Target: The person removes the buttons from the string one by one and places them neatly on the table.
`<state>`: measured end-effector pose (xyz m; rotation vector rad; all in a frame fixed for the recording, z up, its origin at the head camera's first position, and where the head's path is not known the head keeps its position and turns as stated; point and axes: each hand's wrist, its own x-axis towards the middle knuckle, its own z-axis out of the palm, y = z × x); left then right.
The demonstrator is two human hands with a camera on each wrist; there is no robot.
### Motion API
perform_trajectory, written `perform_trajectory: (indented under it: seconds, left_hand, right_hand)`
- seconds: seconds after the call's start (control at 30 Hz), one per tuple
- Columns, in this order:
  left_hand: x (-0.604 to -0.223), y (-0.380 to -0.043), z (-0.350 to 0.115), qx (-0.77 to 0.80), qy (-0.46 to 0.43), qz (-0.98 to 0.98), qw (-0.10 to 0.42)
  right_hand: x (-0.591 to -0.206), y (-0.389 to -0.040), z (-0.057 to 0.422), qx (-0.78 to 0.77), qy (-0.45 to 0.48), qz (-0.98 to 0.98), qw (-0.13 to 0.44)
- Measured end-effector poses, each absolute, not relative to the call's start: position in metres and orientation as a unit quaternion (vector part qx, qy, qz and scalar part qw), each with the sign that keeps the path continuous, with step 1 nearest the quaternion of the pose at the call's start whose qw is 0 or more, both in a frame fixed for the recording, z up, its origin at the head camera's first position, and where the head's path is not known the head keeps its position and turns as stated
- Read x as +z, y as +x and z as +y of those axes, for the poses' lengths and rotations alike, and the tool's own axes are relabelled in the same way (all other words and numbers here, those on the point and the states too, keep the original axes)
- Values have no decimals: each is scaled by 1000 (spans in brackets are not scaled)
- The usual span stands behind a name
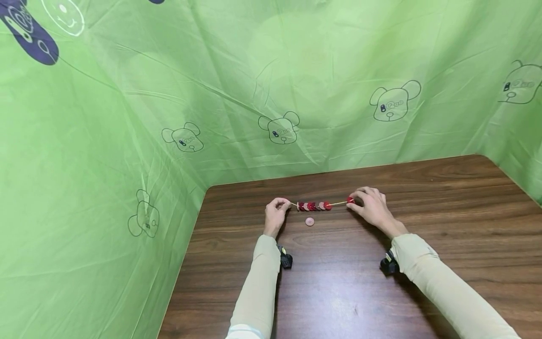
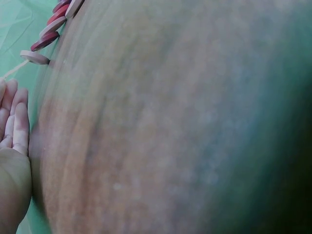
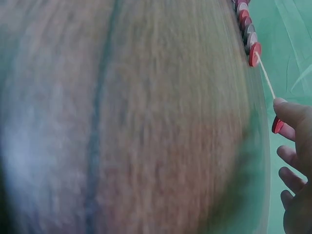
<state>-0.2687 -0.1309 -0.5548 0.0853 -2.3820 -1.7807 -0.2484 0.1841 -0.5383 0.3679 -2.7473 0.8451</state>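
Sleeves (image 1: pixel 438 280) nearest; my L hand (image 1: pixel 276 217) pinches string (image 1: pixel 338 203), R hand (image 1: pixel 374 208) red button (image 1: pixel 350 200) (far tbl edge (image 1: pixel 338 174) beyond, more room R).

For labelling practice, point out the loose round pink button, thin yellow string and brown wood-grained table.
Loose round pink button (image 1: pixel 310 221): head view, face centre.
Thin yellow string (image 1: pixel 338 203): head view, bare stretch.
Brown wood-grained table (image 1: pixel 338 254): head view, bare top.
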Motion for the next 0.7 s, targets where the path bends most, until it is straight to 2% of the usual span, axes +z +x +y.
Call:
perform_trajectory:
  seconds: [0.7]
  left_hand:
    - [-555, -269, -131, -591, 28, -802, 87]
  right_hand:
    - [-535, -246, 192, 287, 131, -938, 141]
